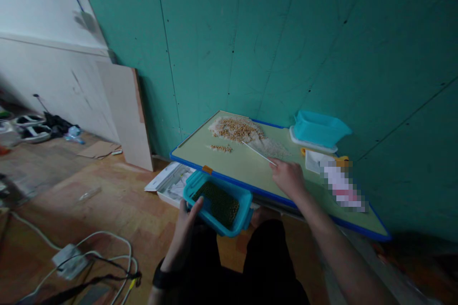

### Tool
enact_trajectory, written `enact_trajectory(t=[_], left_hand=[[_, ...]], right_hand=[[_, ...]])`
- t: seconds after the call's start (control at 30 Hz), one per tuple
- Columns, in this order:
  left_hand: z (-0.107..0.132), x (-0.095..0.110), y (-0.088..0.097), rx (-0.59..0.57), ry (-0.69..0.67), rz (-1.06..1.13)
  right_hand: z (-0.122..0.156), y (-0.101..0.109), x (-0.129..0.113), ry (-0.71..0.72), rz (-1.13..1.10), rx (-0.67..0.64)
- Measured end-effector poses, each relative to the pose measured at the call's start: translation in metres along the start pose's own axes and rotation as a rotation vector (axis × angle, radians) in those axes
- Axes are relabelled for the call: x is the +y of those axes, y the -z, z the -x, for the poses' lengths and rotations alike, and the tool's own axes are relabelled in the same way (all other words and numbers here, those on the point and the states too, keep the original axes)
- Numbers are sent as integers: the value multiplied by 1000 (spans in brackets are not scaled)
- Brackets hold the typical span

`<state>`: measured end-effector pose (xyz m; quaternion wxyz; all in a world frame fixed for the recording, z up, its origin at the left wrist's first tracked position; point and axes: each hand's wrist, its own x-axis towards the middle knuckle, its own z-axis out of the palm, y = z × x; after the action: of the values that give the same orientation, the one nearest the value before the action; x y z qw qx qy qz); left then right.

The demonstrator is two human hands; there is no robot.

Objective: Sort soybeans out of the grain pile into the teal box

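My left hand (186,221) grips the near left side of a blue plastic container (214,226), its thumb over the rim. Small green beans (214,198) fill the bottom, with some paler beans at the right end. The container is held just below the front edge of a pale board (250,171) with a blue border. Over the board, my right hand (288,178) is closed round a thin white stick (259,154). Its tip touches a pile of yellow beans (236,128) and whitish grains (270,147). A short row of yellow beans (222,148) lies apart, nearer the front edge.
Another blue container (320,128) sits on a white lid (311,144) at the board's back right. A blurred-out packet (341,186) lies in front. An opened white box (171,181) is under the board's left side. Cables and a power strip (69,261) lie on the floor.
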<state>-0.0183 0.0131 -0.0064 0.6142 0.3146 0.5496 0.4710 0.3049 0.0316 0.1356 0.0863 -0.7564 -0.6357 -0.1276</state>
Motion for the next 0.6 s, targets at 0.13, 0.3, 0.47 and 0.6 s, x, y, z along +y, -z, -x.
enact_trajectory(t=[0.13,0.3,0.47,0.6], left_hand=[[1,-1,0,-13,-19,25],[5,7,-5,0,-17,37],[9,15,-9,-6,8,44],[13,19,-12,2,12,78]], right_hand=[[-4,-12,23,-56,-149,158],[-43,-22,25,-33,-577,283],[-107,-25,-15,0,-1048,116],[-133,-30,-45,-21,-1241,5]])
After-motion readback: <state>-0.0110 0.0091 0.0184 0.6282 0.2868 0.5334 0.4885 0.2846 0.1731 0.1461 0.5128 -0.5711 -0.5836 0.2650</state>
